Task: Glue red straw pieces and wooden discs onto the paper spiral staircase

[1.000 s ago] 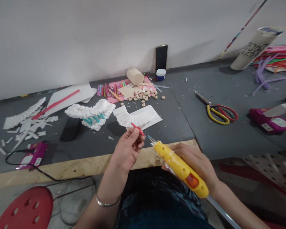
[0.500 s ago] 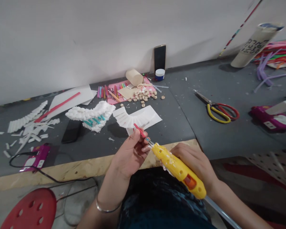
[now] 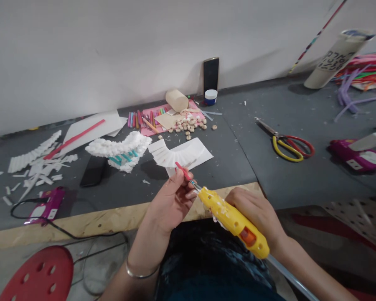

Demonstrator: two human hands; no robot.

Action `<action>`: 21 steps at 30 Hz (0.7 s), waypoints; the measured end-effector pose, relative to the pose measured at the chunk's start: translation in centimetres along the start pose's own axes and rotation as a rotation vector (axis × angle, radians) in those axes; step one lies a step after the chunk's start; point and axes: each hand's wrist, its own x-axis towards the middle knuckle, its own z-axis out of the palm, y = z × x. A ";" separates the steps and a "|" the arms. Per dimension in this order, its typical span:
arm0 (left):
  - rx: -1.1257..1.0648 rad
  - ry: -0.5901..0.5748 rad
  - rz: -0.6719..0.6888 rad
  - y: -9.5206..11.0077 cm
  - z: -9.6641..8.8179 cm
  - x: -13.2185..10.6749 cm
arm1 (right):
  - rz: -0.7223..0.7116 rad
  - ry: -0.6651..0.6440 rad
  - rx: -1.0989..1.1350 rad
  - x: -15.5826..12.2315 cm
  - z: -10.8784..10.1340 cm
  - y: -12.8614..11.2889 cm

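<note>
glue gun moved in to the red piece over the last 1 second.
1 second before, the nozzle had stood apart from it; by now its tip met the piece's lower end, or sat so close that no gap could be made out. the left hand pinched the piece between thumb and fingers, its upper end poking out toward the white paper; the right hand was wrapped around the gun's yellow body. just beyond the left hand, the curved white strips had stayed put, partly over that paper, as had the fluffy white shape and the scissors.
</note>
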 end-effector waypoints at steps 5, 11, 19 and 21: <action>-0.008 0.018 0.015 -0.2 -0.1 0.2 | -0.001 0.013 -0.002 0.2 -0.1 -0.2; 0.028 -0.002 0.005 0.0 -0.4 0.1 | 0.019 0.011 0.012 0.0 0.0 0.0; 0.047 -0.015 0.043 0.0 -0.5 0.4 | 0.055 -0.038 0.035 -0.5 0.0 0.3; 0.042 -0.016 0.101 0.2 -0.8 0.6 | 0.038 -0.052 0.011 -0.6 -0.3 0.7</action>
